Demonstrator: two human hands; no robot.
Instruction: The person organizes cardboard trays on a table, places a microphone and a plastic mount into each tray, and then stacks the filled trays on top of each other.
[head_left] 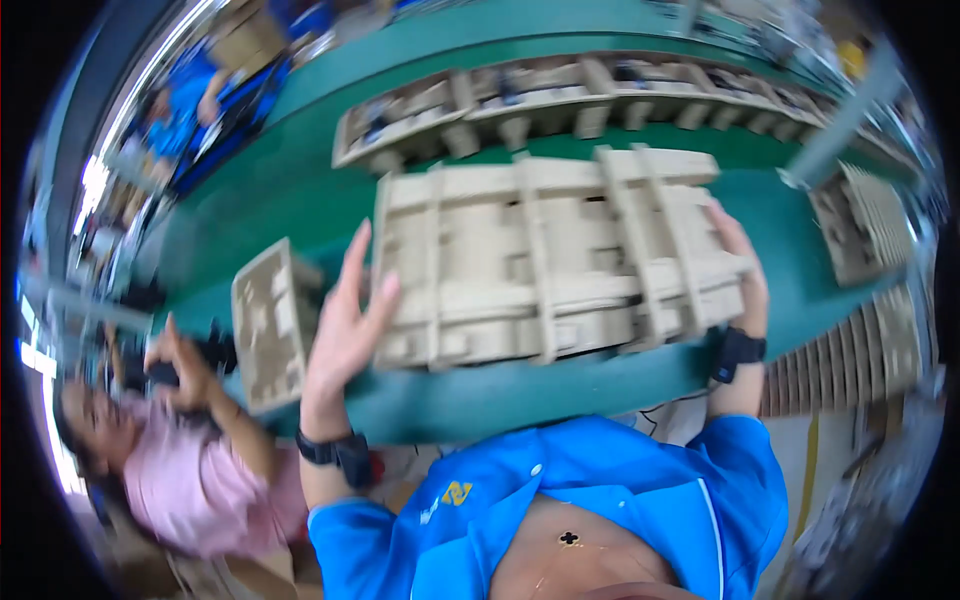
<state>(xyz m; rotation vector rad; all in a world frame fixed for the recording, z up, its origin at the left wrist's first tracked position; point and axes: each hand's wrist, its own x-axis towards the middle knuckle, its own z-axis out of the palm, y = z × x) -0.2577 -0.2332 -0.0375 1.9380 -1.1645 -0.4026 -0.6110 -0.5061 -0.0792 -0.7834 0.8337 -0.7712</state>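
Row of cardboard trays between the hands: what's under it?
Under the row of cardboard trays lies the green conveyor belt; left hand and right hand press its ends. Whatever lies directly beneath is covered.

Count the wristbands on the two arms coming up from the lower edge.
2: one black wristband on the left arm below the left hand, one black wristband below the right hand, beside the cardboard tray.
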